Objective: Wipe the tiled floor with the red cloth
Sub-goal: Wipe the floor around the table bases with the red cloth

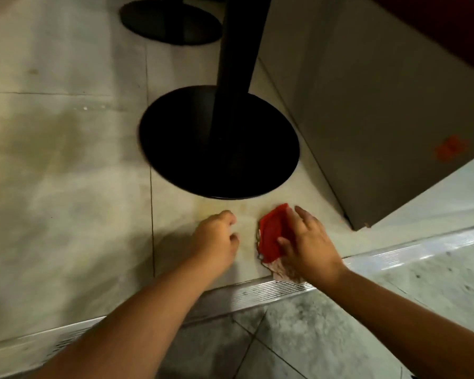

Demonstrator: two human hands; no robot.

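Observation:
The red cloth [272, 232] lies bunched on the pale tiled floor [66, 187], just in front of a black round table base. My right hand [307, 244] lies on top of the cloth, fingers spread and fairly straight, pressing it to the tile. A paler, frayed part of the cloth shows under my wrist. My left hand [216, 236] rests on the floor a little to the left of the cloth, fingers curled under, holding nothing.
A black round table base [219, 143] with its post stands just beyond my hands; a second base [170, 21] is farther back. A grey panel [381, 105] rises at the right. A ribbed metal strip [257, 294] edges the tile near me.

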